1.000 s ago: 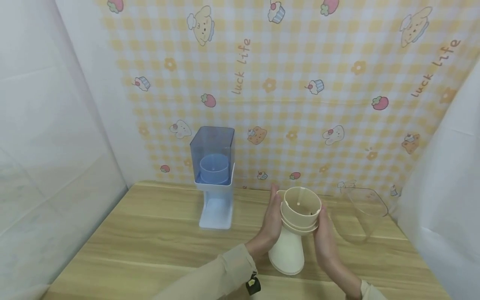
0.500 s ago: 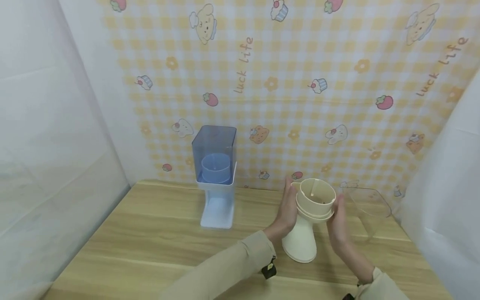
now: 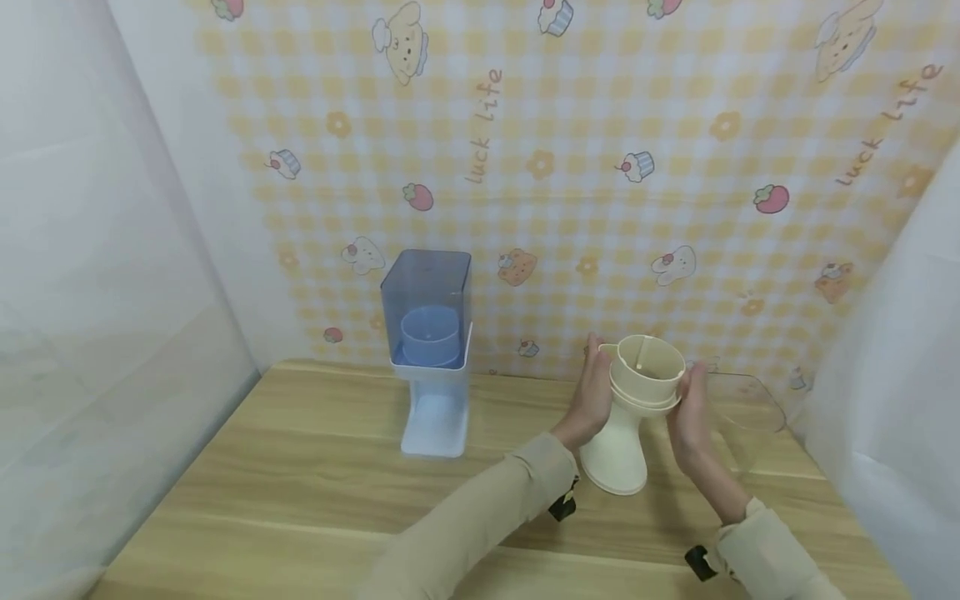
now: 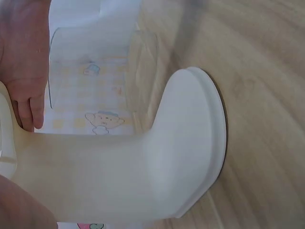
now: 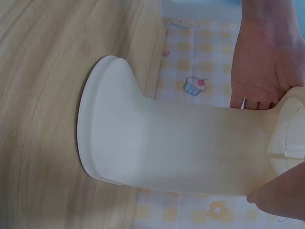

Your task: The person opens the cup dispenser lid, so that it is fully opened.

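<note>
A cream dispenser stand (image 3: 618, 454), with a round open cup on top, stands upright between the hands at the right of the table. My left hand (image 3: 592, 396) grips its collar from the left, and my right hand (image 3: 688, 412) grips the opposite side. Both wrist views show fingers reaching behind the narrow neck, while a thumb lies along the near side. The stand's wide foot (image 4: 193, 138) is at the tabletop; a thin dark line runs under its edge. Just beyond the right hand is a clear tank (image 4: 90, 45), partly hidden in the head view.
Left of the hands, a second dispenser with a blue tank (image 3: 426, 283) and white base (image 3: 435, 425) stands on the wooden table (image 3: 300, 483). A checked, printed cloth (image 3: 562, 225) hangs behind. White sheets (image 3: 112, 250) close off both sides.
Both hands have carried the cream stand to the right and toward the back, keeping their hold. The blue-tank dispenser has stayed in place.
</note>
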